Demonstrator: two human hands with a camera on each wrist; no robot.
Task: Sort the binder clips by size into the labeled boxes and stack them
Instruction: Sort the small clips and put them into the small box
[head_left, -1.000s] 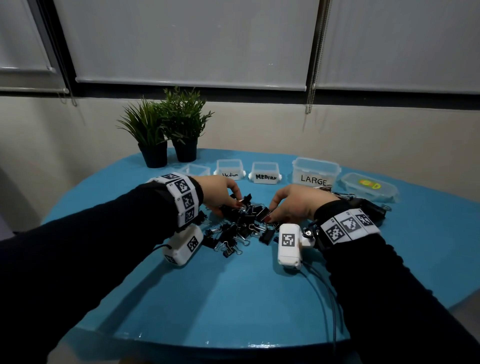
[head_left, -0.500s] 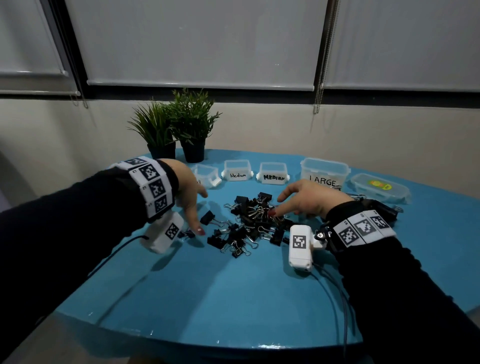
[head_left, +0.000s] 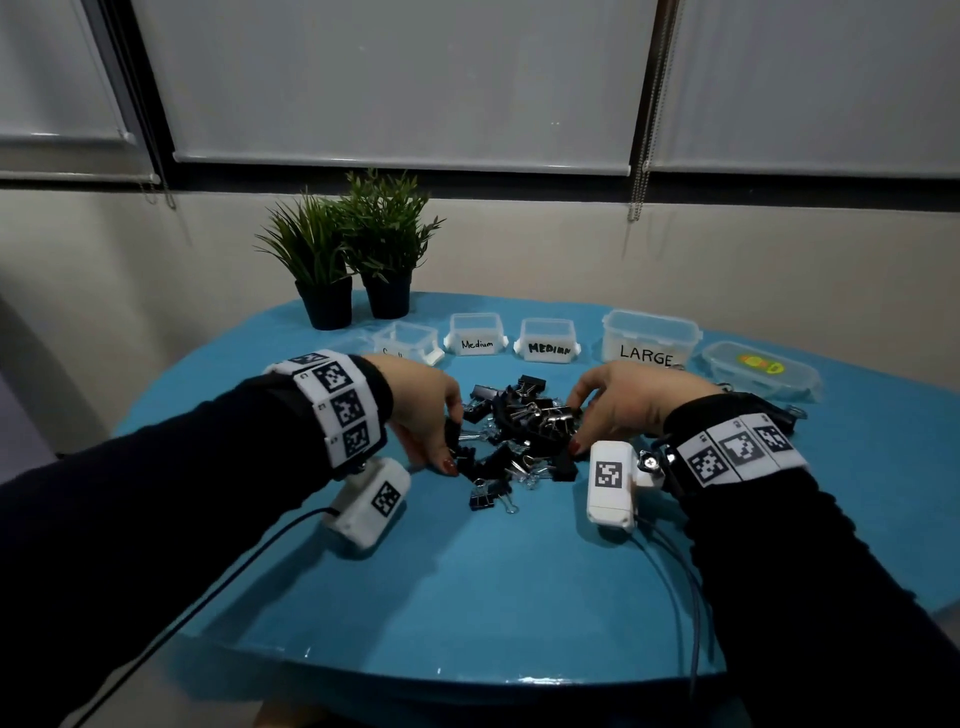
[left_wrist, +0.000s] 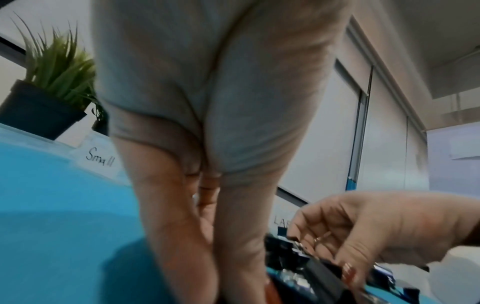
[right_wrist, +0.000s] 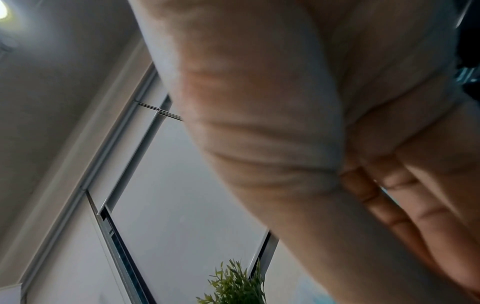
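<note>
Now, from the head view, my left hand (head_left: 421, 410) and my right hand (head_left: 623, 402) bracket the pile of binder clips (head_left: 519, 431) at the centre of the frame, on the blue table (head_left: 493, 597). My left fingers are curled down into the pile's left edge, seemingly around a black clip, though I cannot tell how firm that grip is. My right thumb and fingers bend over the right side, touching clips. Above the pile stand the two medium boxes (head_left: 511, 338), the LARGE box (head_left: 649, 338) to their right and a lidded container (head_left: 761, 370) at far right; nothing shows inside them from here.

From the left wrist view, my left fingers (left_wrist: 182, 226) point down at the table, their tips hidden at the bottom edge; the Small box (left_wrist: 100, 162) sits at middle left. At lower right my right hand pinches a dark clip body between thumb and fingers.

From the right wrist view, palm fills the frame and no clips show.

I judge it best to lift one clip clear of tangled wire handles, then compare its width before choosing a box.
</note>
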